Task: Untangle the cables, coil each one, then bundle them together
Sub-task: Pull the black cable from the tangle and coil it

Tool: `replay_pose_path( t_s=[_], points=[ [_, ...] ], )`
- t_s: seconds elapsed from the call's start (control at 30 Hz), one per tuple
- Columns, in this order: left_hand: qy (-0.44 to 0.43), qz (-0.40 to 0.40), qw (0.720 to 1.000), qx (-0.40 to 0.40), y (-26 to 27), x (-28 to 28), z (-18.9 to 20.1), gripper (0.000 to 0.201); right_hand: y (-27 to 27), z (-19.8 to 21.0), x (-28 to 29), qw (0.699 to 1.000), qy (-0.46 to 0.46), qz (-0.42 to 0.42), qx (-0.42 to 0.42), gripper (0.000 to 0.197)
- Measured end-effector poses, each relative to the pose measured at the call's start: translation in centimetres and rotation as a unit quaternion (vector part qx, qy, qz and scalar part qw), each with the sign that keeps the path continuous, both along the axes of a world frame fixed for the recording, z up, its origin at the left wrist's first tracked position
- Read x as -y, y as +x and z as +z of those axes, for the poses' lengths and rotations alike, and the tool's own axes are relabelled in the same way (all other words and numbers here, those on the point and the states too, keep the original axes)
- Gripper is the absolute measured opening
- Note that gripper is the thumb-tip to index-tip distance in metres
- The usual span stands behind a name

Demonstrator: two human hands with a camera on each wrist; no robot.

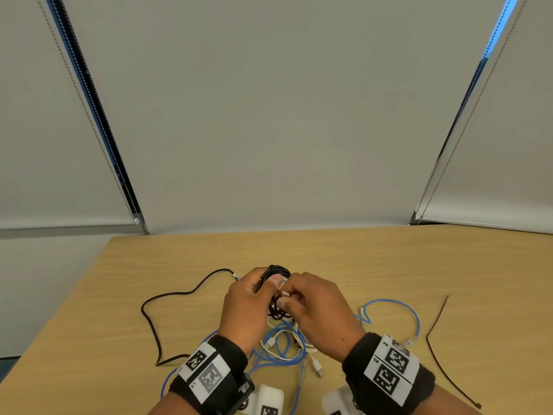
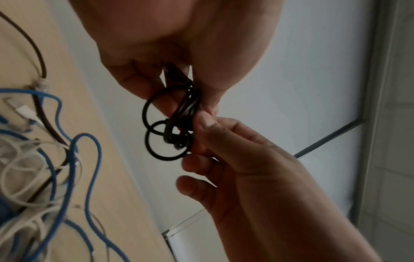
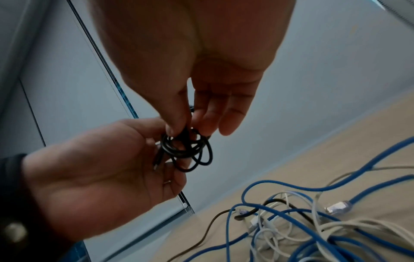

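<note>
Both hands, left hand point(image 1: 248, 298) and right hand point(image 1: 317, 304), pinch a small black coil point(image 2: 172, 124) above the desk point(image 1: 389, 265). Wrist views show its loops; the head view shows blue and white cables point(image 1: 284, 342) below the hands.

black cable point(image 1: 278, 272) coiled, blue point(image 1: 389, 304), white point(image 1: 302, 339) tangled

The head view looks forward and down over the wooden surface point(image 1: 389, 265) toward the blinds. Each wrist view sits close under its palm, looking up along the fingers; all three share the black cable coil point(image 1: 276, 272) point(image 2: 172, 127) point(image 3: 186, 150)
</note>
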State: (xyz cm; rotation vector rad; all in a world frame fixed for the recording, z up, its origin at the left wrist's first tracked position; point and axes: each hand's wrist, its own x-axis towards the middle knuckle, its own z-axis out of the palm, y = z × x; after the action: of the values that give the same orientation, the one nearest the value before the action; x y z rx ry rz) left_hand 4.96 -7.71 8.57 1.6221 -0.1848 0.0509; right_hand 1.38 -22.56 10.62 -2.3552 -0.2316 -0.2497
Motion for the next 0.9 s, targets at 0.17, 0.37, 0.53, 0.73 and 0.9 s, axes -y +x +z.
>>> replay_pose_path(
  t_s=[0.17, 0.37, 0.53, 0.73, 0.9],
  points=[
    [0.096, -0.068, 0.993, 0.000, 0.7, -1.3, -0.6, 0.022, 0.2, 0.2, 0.3, 0.946, 0.297, -0.009, -0.129, 0.009],
    [0.105, -0.161, 0.981, -0.033, 1.0, -2.5, -0.6, 0.031, 0.7, 0.0, 0.4, 0.940, 0.317, -0.002, -0.128, 0.007],
    [0.089, -0.249, 0.962, -0.071, 0.9, -3.0, -0.3, 0.040, 0.9, -0.2, 0.1, 0.932, 0.330, 0.013, -0.149, 0.010],
    [0.099, -0.136, 0.983, -0.078, 0.9, -2.6, -0.8, 0.027, 1.2, -0.6, 0.3, 0.947, 0.301, -0.009, -0.116, 0.009],
    [0.168, -0.071, 0.983, 0.021, 0.2, -2.7, -2.2, 0.016, 1.4, -1.1, 0.4, 0.957, 0.268, -0.026, -0.104, 0.011]
  ],
)
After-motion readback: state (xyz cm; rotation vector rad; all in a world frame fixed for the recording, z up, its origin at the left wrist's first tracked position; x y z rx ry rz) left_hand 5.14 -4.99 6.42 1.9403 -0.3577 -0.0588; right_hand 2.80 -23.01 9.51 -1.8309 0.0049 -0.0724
